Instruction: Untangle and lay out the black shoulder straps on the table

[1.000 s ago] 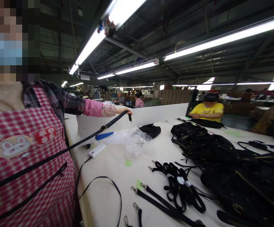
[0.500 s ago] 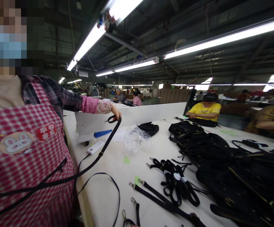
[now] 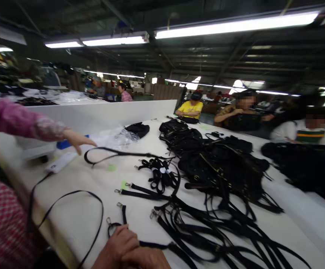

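Note:
At the bottom edge, my left hand [image 3: 119, 244] is closed, with a black strap [image 3: 157, 245] at its fingers. Two clip ends of black webbing, one curled in a loop [image 3: 112, 226], run in behind the knuckles. Overlapping it from the right, my right hand [image 3: 148, 257] has its fingers curled, and what they grip is hidden. Several black straps [image 3: 190, 220] with metal clips lie spread to the right of my hands. A bundle of straps [image 3: 159, 173] with white bands lies farther back.
A co-worker's open hand [image 3: 78, 140] reaches in from the left above a loose strap [image 3: 117, 152]. Black bags [image 3: 224, 160] are heaped at right. A white power strip [image 3: 60, 162] and its cable lie at left. A white partition [image 3: 109, 114] crosses behind; people sit beyond.
My view has swung right and my hands have come into sight. The co-worker's hand has let go of its strap, which now lies on the table.

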The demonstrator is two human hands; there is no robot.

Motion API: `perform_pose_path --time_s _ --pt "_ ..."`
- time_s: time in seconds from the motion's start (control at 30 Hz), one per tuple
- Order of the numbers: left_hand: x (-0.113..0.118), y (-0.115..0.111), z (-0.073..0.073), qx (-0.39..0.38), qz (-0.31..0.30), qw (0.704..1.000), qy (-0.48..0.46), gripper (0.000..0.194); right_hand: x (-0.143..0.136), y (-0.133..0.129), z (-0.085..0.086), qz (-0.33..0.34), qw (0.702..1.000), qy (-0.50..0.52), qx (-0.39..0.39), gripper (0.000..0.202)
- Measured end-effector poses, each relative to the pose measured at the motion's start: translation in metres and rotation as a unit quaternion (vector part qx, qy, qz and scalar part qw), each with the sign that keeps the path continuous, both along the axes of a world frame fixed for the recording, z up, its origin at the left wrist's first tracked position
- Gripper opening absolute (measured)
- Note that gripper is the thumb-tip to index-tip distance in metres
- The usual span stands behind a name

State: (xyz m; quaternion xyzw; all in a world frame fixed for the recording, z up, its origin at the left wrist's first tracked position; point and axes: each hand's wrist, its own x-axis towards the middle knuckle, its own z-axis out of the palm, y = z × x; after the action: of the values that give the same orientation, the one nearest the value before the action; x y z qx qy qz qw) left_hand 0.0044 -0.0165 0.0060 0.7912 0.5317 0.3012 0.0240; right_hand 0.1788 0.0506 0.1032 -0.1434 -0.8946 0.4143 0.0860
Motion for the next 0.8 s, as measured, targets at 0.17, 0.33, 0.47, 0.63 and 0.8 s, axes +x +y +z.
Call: perform_pose_path --time_s 0.17,0.33,0.47,0.63,0.8 --pt "0.003 -0.010 0.019 0.073 0.018 0.997 0.022 0.031 0.034 0.013 0.046 -0.115 0.993 0.021 -0.007 0.027" --pt "0.014 -0.008 0.031 0.058 0.040 0.997 -0.023 0.040 0.051 0.098 0.076 -0.271 0.956 0.036 0.104 0.026" --pt "0.013 0.003 0.021 0.139 0.048 0.989 -0.003 0.046 0.033 0.184 0.078 -0.371 0.913 -0.008 0.168 0.034" --pt "0.008 0.007 0.011 0.224 0.056 0.968 0.094 0.045 0.003 0.242 0.049 -0.466 0.868 -0.077 0.153 0.059" --pt "0.003 -0.009 0.028 0.194 0.063 0.960 0.190 0.042 -0.010 0.245 0.044 -0.460 0.881 -0.025 0.111 0.051"
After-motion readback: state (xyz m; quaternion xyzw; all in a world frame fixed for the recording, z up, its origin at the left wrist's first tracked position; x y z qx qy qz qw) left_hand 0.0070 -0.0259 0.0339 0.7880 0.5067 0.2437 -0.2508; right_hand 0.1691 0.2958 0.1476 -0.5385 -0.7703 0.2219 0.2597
